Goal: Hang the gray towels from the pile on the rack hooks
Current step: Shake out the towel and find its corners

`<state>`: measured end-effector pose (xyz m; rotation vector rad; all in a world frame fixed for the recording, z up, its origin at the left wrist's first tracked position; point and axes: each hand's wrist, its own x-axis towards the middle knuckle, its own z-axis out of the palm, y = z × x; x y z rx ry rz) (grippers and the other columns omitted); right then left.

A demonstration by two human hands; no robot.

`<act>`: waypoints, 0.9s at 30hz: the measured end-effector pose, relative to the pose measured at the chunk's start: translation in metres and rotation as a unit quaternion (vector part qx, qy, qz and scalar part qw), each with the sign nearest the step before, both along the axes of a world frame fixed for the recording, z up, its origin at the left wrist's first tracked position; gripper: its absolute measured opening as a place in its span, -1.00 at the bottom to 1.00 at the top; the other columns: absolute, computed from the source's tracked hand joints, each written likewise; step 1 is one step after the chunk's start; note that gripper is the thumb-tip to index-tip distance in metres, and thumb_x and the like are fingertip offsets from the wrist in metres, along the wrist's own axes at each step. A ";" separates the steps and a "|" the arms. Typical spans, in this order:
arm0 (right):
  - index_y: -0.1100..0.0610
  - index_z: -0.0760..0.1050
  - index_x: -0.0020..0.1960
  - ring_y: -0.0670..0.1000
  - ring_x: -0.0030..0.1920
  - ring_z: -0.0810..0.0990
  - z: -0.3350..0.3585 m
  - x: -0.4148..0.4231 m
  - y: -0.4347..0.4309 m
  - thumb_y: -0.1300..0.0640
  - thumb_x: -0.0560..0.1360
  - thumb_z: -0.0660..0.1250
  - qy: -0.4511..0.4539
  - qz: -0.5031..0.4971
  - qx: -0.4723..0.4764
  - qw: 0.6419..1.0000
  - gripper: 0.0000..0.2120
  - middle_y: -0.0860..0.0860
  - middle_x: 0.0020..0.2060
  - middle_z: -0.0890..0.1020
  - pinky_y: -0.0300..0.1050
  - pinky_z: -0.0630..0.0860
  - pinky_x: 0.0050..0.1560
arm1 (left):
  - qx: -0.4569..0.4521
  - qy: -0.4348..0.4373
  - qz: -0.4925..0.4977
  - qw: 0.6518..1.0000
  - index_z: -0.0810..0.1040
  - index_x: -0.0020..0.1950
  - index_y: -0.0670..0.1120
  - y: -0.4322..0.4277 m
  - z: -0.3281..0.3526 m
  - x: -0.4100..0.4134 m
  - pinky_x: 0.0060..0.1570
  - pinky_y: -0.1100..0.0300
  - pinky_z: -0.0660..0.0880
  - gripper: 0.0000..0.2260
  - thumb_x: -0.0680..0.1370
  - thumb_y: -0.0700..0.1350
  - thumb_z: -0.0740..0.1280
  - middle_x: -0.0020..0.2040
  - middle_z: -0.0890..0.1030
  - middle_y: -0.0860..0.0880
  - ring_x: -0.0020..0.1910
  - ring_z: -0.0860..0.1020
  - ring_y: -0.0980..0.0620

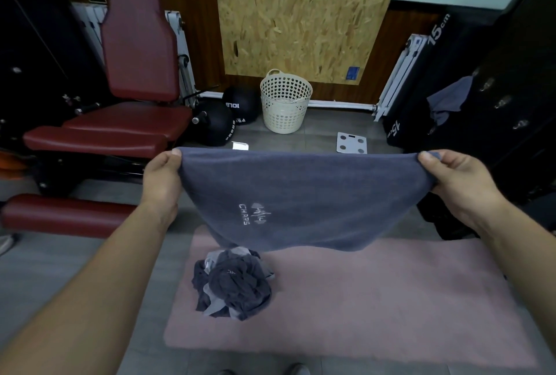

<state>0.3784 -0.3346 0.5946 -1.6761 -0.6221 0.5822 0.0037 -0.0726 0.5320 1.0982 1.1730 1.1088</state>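
Hemmed in by red bench (pixel 99 133) at left and hook rack (pixel 517 88) at right, with open floor (pixel 316 136) ahead to basket (pixel 285 103). Gripped gray towel (pixel 301 194) by top corners in left hand (pixel 162 179) and right hand (pixel 457 179), spread wide above pile (pixel 233 284) on pink mat (pixel 361 299).

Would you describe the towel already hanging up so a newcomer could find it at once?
Find the dark rack at right. The hanging towel droops from its far end, beside bare hooks. Unlike the held towel and the pile, it hangs free.

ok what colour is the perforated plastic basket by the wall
Cream, dotted with round holes: the perforated plastic basket shows best in the head view.
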 end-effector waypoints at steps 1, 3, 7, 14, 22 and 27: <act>0.24 0.63 -0.02 0.07 -0.23 0.59 -0.001 0.000 0.001 0.07 0.58 0.37 -0.006 -0.004 -0.008 1.000 -0.79 0.13 -0.22 0.68 -0.18 0.53 -0.29 | -0.006 -0.008 0.004 1.000 0.54 -0.22 -0.01 0.000 0.000 0.000 -0.11 0.17 0.37 -0.73 0.66 -0.09 0.23 -0.27 0.53 0.08 -0.20 0.44 0.11; 0.20 0.63 -0.09 0.01 -0.36 0.55 0.000 -0.002 0.001 0.02 0.58 0.37 -0.008 -0.012 -0.017 1.000 -0.76 0.08 -0.31 0.65 -0.24 0.48 -0.43 | -0.019 -0.020 0.008 1.000 0.54 -0.21 -0.02 -0.003 0.003 0.002 -0.09 0.19 0.38 -0.74 0.66 -0.14 0.22 -0.32 0.57 0.12 -0.21 0.46 0.13; 0.28 0.59 0.01 0.03 -0.30 0.56 0.000 0.001 -0.005 -0.08 0.51 0.40 0.065 -0.009 -0.014 0.998 -0.61 0.13 -0.25 0.63 -0.19 0.52 -0.33 | -0.120 -0.142 -0.030 0.982 0.63 0.08 -0.21 -0.003 0.009 -0.006 0.09 0.11 0.55 -0.82 0.63 -0.17 0.27 -0.03 0.70 -0.08 -0.01 0.65 -0.05; 0.16 0.62 -0.08 0.06 -0.16 0.54 -0.033 -0.017 0.013 -0.05 0.52 0.44 0.058 -0.201 -0.089 0.974 -0.75 0.10 -0.18 0.64 -0.04 0.50 -0.08 | -0.228 -0.098 -0.017 0.968 0.62 0.14 -0.13 -0.007 -0.007 0.013 -0.37 0.19 0.59 -0.79 0.56 -0.06 0.38 0.01 0.66 -0.16 -0.27 0.66 -0.04; 0.11 0.48 -0.32 0.00 -0.31 0.39 -0.055 -0.119 0.037 0.07 0.53 0.44 0.063 -0.130 -0.035 0.989 -0.71 0.00 -0.42 0.48 -0.07 0.41 -0.25 | -0.140 -0.037 -0.172 0.974 0.59 -0.20 -0.11 -0.102 0.013 0.074 -0.27 0.16 0.50 -0.86 0.56 -0.19 0.41 -0.28 0.62 -0.12 -0.28 0.56 -0.04; 0.24 0.66 -0.12 0.02 -0.24 0.58 -0.060 -0.179 0.046 0.11 0.59 0.37 0.119 0.000 -0.026 0.993 -0.78 0.22 -0.24 0.69 0.02 0.57 -0.14 | 0.005 0.052 -0.260 0.964 0.70 -0.08 -0.07 -0.153 0.018 0.093 -0.11 0.32 0.54 -0.88 0.58 -0.23 0.39 -0.19 0.73 0.09 -0.16 0.66 0.20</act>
